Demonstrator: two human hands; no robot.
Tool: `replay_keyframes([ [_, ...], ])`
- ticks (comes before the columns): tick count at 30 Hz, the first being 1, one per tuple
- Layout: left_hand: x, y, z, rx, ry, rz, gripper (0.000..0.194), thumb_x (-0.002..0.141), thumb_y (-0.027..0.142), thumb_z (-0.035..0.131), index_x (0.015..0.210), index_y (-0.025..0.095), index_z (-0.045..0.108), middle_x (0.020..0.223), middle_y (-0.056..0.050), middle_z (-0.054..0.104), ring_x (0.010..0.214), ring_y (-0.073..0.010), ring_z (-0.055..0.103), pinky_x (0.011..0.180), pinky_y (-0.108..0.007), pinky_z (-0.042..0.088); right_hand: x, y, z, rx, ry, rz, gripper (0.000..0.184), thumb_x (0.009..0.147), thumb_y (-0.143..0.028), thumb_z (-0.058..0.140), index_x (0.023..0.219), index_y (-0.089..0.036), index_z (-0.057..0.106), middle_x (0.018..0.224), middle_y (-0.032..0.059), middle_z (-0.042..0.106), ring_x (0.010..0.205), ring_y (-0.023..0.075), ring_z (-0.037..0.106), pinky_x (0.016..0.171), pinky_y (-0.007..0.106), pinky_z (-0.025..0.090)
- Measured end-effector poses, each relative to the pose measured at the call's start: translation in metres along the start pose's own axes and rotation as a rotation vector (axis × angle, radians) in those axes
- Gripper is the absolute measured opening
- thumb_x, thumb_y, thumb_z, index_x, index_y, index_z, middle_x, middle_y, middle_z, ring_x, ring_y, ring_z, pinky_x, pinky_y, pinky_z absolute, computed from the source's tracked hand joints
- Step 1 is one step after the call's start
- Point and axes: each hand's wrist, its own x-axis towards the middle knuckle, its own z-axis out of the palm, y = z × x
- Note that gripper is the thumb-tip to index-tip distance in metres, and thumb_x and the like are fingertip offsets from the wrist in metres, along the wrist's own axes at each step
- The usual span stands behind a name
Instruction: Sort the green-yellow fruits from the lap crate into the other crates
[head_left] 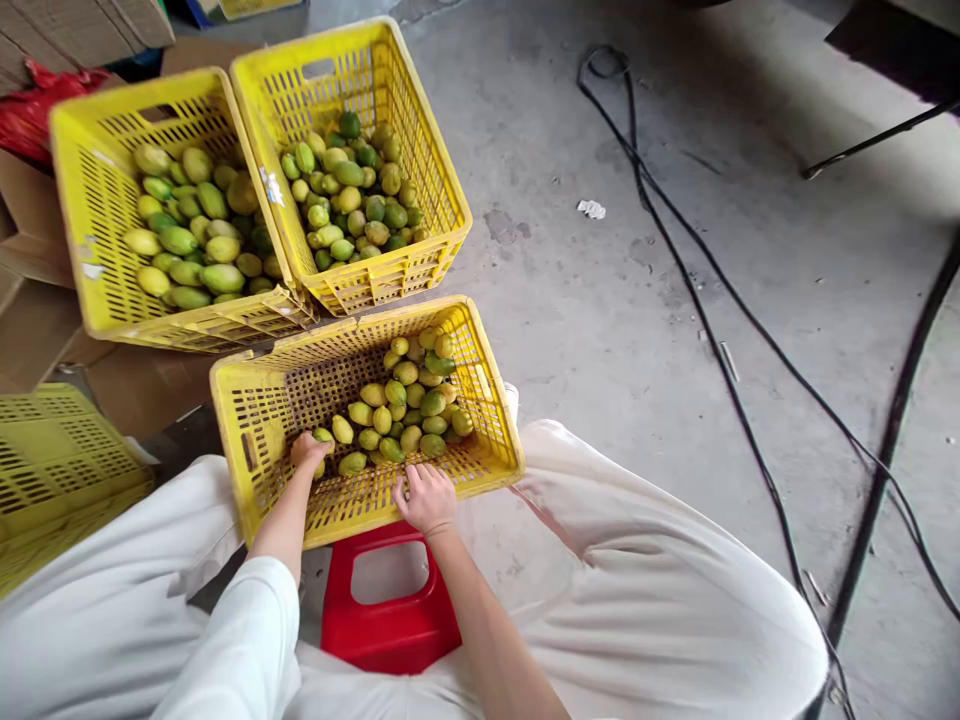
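A yellow plastic crate (pixel 495 425) stands between my knees, with green-yellow lemons (pixel 395 393) heaped mostly toward its right side. Inside its left part, my left hand (pixel 306 452) has its fingers closed around a lemon (pixel 323 436). Another lemon shows just below that hand, partly covered. My right hand (pixel 429 500) lies over the crate's near rim, its fingers bent over the edge beside the closest lemons. The undersides of the right fingers are hidden.
Two more yellow crates, a left one (pixel 71 200) and a right one (pixel 442 160), hold lemons farther off. A red stool (pixel 390 640) is below me. Another yellow crate (pixel 67 430) and cardboard (pixel 34 340) are at left. Black cables (pixel 694 310) cross the concrete floor at right.
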Motion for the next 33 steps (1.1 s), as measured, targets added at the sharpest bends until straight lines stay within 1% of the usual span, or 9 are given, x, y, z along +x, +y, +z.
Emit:
replay_keyframes([
  [5, -0.017, -0.010, 0.008, -0.029, 0.054, 0.045, 0.042, 0.099, 0.039, 0.069, 0.135, 0.019, 0.063, 0.137, -0.011, 0.064, 0.119, -0.0262, 0.066, 0.098, -0.048, 0.059, 0.000, 0.000, 0.003, 0.044, -0.075, 0.048, 0.025, 0.092, -0.032, 0.058, 0.071, -0.021, 0.065, 0.068, 0.0056, 0.068, 0.068, 0.0206, 0.062, 0.068, 0.035, 0.035],
  [8, -0.032, -0.006, 0.006, -0.079, 0.100, 0.094, 0.050, 0.090, 0.035, 0.079, 0.134, 0.015, 0.065, 0.136, -0.017, 0.067, 0.128, -0.0337, 0.064, 0.104, -0.050, 0.055, 0.001, 0.000, 0.003, 0.094, -0.146, 0.097, 0.025, 0.093, -0.034, 0.058, 0.074, -0.020, 0.067, 0.071, 0.0079, 0.071, 0.071, 0.0221, 0.065, 0.069, 0.035, 0.037],
  [11, -0.054, 0.003, -0.010, -0.175, 0.149, 0.201, 0.056, 0.079, 0.027, 0.086, 0.129, 0.010, 0.067, 0.134, -0.023, 0.070, 0.132, -0.0398, 0.063, 0.110, -0.049, 0.051, 0.005, -0.001, -0.001, 0.164, -0.213, 0.158, 0.026, 0.094, -0.033, 0.059, 0.075, -0.018, 0.068, 0.075, 0.0112, 0.073, 0.075, 0.0243, 0.068, 0.071, 0.034, 0.040],
  [15, -0.103, 0.006, -0.042, -0.347, 0.173, 0.417, 0.054, 0.074, 0.023, 0.087, 0.124, 0.015, 0.069, 0.134, -0.016, 0.073, 0.126, -0.0331, 0.068, 0.112, -0.045, 0.051, 0.021, -0.009, -0.014, 0.318, -0.293, 0.210, 0.022, 0.097, -0.032, 0.060, 0.087, -0.016, 0.071, 0.082, 0.0117, 0.075, 0.080, 0.0243, 0.072, 0.071, 0.031, 0.045],
  [21, -0.209, -0.013, -0.083, -0.615, 0.120, 0.872, 0.057, 0.067, 0.032, 0.092, 0.119, 0.021, 0.072, 0.126, -0.009, 0.075, 0.115, -0.0297, 0.070, 0.106, -0.042, 0.055, 0.066, -0.041, -0.073, 0.772, -0.386, 0.055, 0.039, 0.112, -0.036, 0.033, 0.144, -0.023, 0.052, 0.125, 0.0062, 0.073, 0.109, 0.0135, 0.072, 0.085, 0.025, 0.057],
  [24, -0.250, -0.018, -0.105, -0.700, 0.117, 0.982, 0.052, 0.068, 0.033, 0.093, 0.115, 0.024, 0.073, 0.118, -0.007, 0.075, 0.104, -0.0273, 0.071, 0.098, -0.041, 0.056, 0.080, -0.053, -0.121, 1.441, -0.566, 0.064, 0.050, 0.094, -0.050, 0.069, 0.134, -0.024, 0.055, 0.127, 0.0063, 0.068, 0.113, 0.0193, 0.069, 0.095, 0.032, 0.058],
  [27, -0.268, -0.019, -0.123, -0.797, -0.052, 0.961, 0.052, 0.068, 0.031, 0.092, 0.116, 0.024, 0.073, 0.119, -0.007, 0.074, 0.108, -0.0267, 0.069, 0.094, -0.036, 0.057, 0.087, -0.054, -0.165, 1.558, -0.705, 0.229, 0.060, 0.069, -0.048, 0.092, 0.106, -0.025, 0.051, 0.104, 0.0004, 0.063, 0.078, 0.0154, 0.066, 0.060, 0.027, 0.060],
  [29, -0.268, -0.019, -0.129, -0.936, -0.263, 0.901, 0.049, 0.072, 0.034, 0.089, 0.116, 0.022, 0.073, 0.115, -0.008, 0.073, 0.101, -0.0247, 0.070, 0.086, -0.034, 0.059, 0.091, -0.049, -0.189, 1.534, -0.650, 0.343, 0.066, 0.062, -0.044, 0.096, 0.099, -0.027, 0.044, 0.098, -0.0032, 0.059, 0.068, 0.0113, 0.061, 0.050, 0.023, 0.054],
  [33, -0.259, -0.017, -0.131, -1.267, -0.709, 0.754, 0.038, 0.077, 0.036, 0.076, 0.109, 0.015, 0.072, 0.108, -0.012, 0.074, 0.093, -0.0242, 0.072, 0.084, -0.038, 0.061, 0.105, -0.031, -0.218, 1.557, -0.588, 0.398, 0.055, 0.073, -0.038, 0.088, 0.115, -0.029, 0.054, 0.097, -0.0035, 0.062, 0.075, 0.0128, 0.064, 0.060, 0.024, 0.057],
])
